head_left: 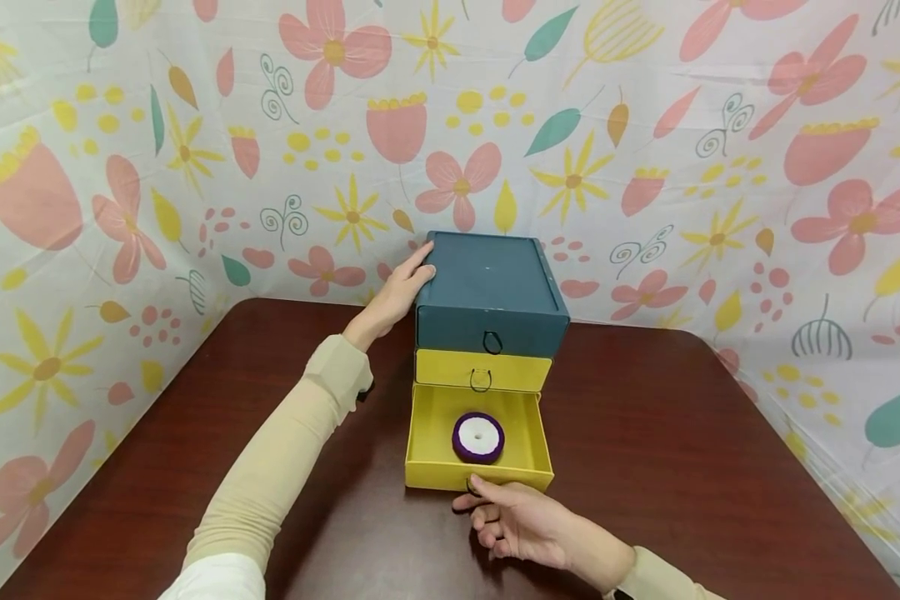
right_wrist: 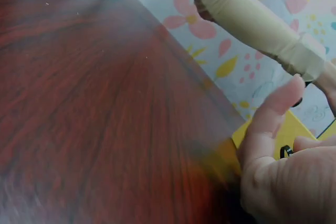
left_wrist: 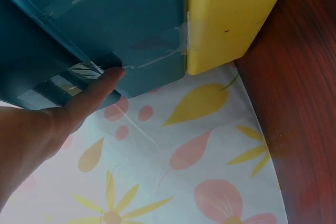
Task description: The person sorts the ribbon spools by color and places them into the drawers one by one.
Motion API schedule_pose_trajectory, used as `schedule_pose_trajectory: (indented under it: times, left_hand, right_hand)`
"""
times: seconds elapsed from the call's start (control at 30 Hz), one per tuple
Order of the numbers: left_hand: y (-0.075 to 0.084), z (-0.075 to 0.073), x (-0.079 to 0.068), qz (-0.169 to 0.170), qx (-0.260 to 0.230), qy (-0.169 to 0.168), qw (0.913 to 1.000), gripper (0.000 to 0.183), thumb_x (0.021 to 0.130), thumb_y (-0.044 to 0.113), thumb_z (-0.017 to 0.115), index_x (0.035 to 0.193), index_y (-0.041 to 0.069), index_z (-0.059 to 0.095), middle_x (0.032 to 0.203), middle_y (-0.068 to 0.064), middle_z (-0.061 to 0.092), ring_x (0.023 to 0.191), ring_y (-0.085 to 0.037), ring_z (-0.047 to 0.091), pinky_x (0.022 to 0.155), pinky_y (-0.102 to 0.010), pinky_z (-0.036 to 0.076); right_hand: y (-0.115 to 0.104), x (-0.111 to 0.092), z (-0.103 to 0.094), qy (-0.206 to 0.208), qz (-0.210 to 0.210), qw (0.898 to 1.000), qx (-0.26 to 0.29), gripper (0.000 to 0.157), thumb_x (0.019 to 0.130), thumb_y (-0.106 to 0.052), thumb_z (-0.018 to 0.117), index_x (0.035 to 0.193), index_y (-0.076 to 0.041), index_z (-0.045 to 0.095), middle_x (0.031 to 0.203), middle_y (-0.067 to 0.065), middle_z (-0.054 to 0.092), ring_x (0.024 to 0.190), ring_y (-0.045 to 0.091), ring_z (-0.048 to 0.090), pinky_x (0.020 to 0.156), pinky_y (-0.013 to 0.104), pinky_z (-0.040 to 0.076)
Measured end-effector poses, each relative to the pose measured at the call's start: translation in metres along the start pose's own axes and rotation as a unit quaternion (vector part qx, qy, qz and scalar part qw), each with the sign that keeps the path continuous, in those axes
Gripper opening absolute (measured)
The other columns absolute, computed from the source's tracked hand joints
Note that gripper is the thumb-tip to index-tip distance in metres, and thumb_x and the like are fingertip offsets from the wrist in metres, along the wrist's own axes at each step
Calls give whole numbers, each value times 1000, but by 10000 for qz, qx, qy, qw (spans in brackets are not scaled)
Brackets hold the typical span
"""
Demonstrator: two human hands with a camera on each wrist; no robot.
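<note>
A stacked drawer box has a blue top tier [head_left: 487, 275] and two yellow drawers below. The bottom drawer [head_left: 480, 475] is pulled out toward me. Inside it lies a round purple roll with a white centre [head_left: 478, 437], resembling a ribbon spool. My left hand [head_left: 395, 293] rests against the blue tier's left upper edge; the left wrist view shows a finger [left_wrist: 97, 90] laid along the blue side. At the drawer's front, my right hand [head_left: 525, 521] has its thumb by the black pull loop [right_wrist: 286, 151]. Thumb and index finger are spread apart around the loop.
The closed middle yellow drawer [head_left: 450, 369] has its own black loop, as does the blue tier above. The box stands toward the back of a dark red-brown table [head_left: 645, 450]. A flower-patterned cloth [head_left: 615, 208] hangs behind and beside the table.
</note>
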State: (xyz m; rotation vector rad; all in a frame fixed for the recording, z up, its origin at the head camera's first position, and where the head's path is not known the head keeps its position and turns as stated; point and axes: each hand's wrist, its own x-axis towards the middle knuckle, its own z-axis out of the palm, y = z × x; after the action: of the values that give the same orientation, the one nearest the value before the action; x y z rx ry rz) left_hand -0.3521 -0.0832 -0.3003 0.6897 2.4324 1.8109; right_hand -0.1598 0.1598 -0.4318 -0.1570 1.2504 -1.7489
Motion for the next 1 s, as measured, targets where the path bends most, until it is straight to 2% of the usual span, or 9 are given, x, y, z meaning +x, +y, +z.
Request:
schedule_pose_trajectory:
  times: [0.1, 0.2, 0.4, 0.7, 1.0]
  left_hand:
    - [1, 0, 0, -3, 8, 23, 10000, 58, 104, 38, 36, 157, 26, 15, 164, 4, 8, 152, -20, 8, 120, -49, 18]
    - [2, 0, 1, 7, 8, 67, 10000, 58, 104, 38, 36, 157, 27, 16, 164, 4, 9, 152, -20, 8, 120, -48, 18]
    - [3, 1, -1, -7, -5, 40, 10000, 58, 104, 38, 36, 157, 27, 16, 164, 3, 9, 152, -20, 8, 120, -49, 17]
    - [2, 1, -1, 11, -57, 36, 10000, 58, 104, 38, 36, 157, 26, 16, 164, 2, 9, 152, -21, 9, 120, -49, 18]
    - [0, 1, 0, -21, -35, 31, 10000, 57, 104, 38, 36, 157, 27, 16, 164, 3, 8, 152, -20, 8, 121, -48, 17]
  right_hand:
    - [3, 4, -1, -22, -283, 9993, 239, 36, 105, -35, 37, 111, -9, 62, 74, -12, 63, 61, -3, 57, 54, 11, 46]
    - [5, 6, 0, 135, -432, 9982, 393, 31, 105, -31, 40, 104, -13, 65, 73, -13, 62, 60, -6, 55, 53, 9, 43]
    - [7, 9, 3, 503, -588, 9967, 247, 24, 103, -26, 45, 95, -14, 64, 68, -14, 59, 55, -6, 51, 48, 9, 39]
    - [2, 11, 6, 769, -690, 9944, 215, 22, 103, -24, 46, 94, -12, 63, 67, -12, 55, 53, -5, 48, 48, 9, 38]
    - [-6, 18, -2, 921, -708, 9930, 205, 27, 104, -20, 42, 91, -12, 64, 65, -12, 56, 51, -4, 46, 46, 8, 37]
